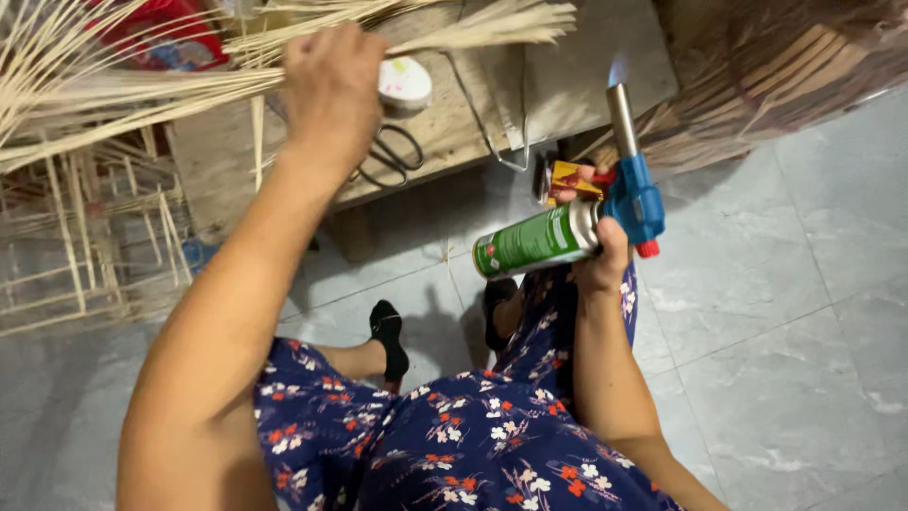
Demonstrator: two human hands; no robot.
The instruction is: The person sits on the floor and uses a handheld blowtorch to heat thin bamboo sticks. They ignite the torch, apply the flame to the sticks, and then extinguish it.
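Observation:
My left hand is closed around a bundle of thin pale bamboo sticks that fans out to the left and right above a low wooden bench. My right hand grips a gas torch: a green canister with a blue head and a metal nozzle pointing up. A small blue flame burns at the nozzle tip. The torch stands well to the right of the stick bundle, apart from it.
A low wooden bench carries black scissors, a white tape roll and a wire. An open bamboo frame stands at left. Woven bamboo work fills the upper right. Grey floor tiles lie below.

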